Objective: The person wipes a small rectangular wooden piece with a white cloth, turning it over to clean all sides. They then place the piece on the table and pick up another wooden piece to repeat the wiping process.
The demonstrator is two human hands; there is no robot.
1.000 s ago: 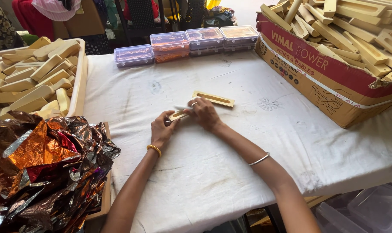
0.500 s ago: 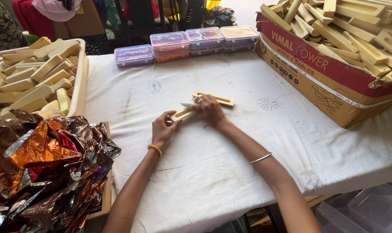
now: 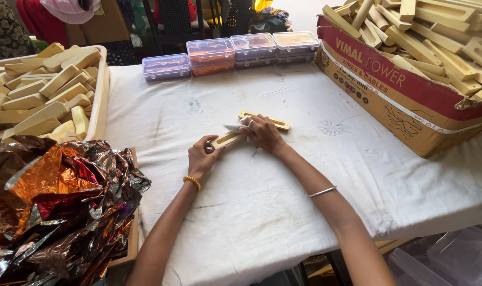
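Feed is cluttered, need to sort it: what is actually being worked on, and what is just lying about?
In hand:
left hand, holding pale slotted wooden strip
right hand, on white cloth scrap
second slotted strip

Lying about:
clear lidded plastic boxes
crumpled metallic foil
red-brown cardboard carton

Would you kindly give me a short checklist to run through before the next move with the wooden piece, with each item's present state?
1. Left hand steadies the near end of the wooden piece: ok.
2. Right hand is on its far end, with a white scrap under the fingers: ok.
3. Second slotted piece lies flat beside the right hand: ok.
4. White cloth around the hands is free of clutter: ok.
5. Foil heap is apart from the hands: ok.
6. Firmness of the grip: cannot tell.
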